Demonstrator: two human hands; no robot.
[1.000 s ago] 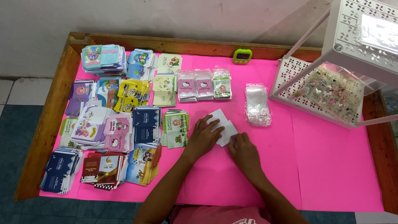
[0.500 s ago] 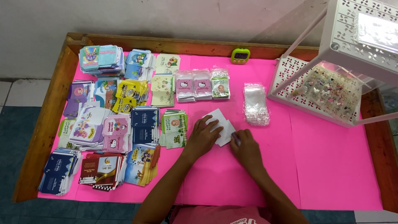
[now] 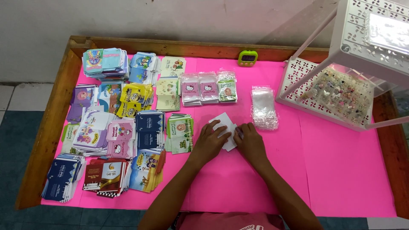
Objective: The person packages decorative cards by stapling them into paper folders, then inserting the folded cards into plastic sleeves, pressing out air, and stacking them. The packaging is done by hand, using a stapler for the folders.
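Just left of the stack of clear plastic sleeves (image 3: 264,107): small white paper card (image 3: 226,127), flat on the pink table covering (image 3: 341,170). Left hand (image 3: 211,140) and right hand (image 3: 248,142) press it, fingers curled onto its edges; whether pinched, unclear. Left of the sleeves, three bagged stacks of small cards (image 3: 208,88) lie finished; the card in hand is unbagged, sleeves remain.

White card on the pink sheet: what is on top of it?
Both hands rest on the white card: left hand and right hand. Its lower part is covered by them.
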